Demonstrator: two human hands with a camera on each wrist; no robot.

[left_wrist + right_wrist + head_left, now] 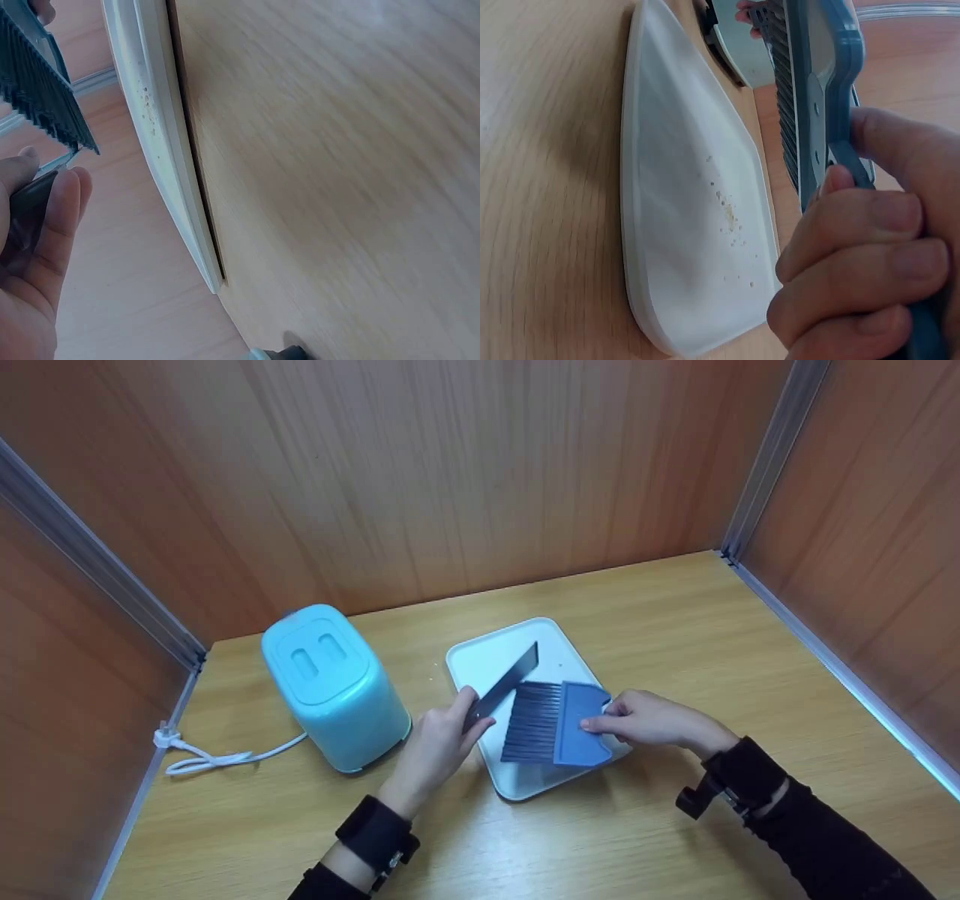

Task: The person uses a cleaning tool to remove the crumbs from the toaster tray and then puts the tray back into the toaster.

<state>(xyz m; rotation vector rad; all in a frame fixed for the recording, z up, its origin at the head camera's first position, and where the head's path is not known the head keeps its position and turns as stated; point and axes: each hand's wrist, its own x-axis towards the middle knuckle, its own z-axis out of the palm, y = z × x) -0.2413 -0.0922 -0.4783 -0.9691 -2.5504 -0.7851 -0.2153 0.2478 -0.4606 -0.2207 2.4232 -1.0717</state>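
My left hand (441, 741) pinches a dark grey flat tool (514, 679) shaped like a plate, tilted up over the tray; its exact kind I cannot tell. My right hand (649, 721) holds a wide blue brush (579, 731) by its handle, thumb on top. The brush's dark bristles point left, close to the grey tool. Beneath both lies a white rectangular tray (491, 651). Scattered brown crumbs (730, 215) lie on the tray in the right wrist view. In the left wrist view the bristles (37, 82) hang just above the left fingertips.
A turquoise toaster (349, 697) with a two-slot top stands left of the tray. Its white cord (217, 761) runs to the left edge of the wooden table (675, 615). Wood-grain panels (480, 472) wall in the back and both sides.
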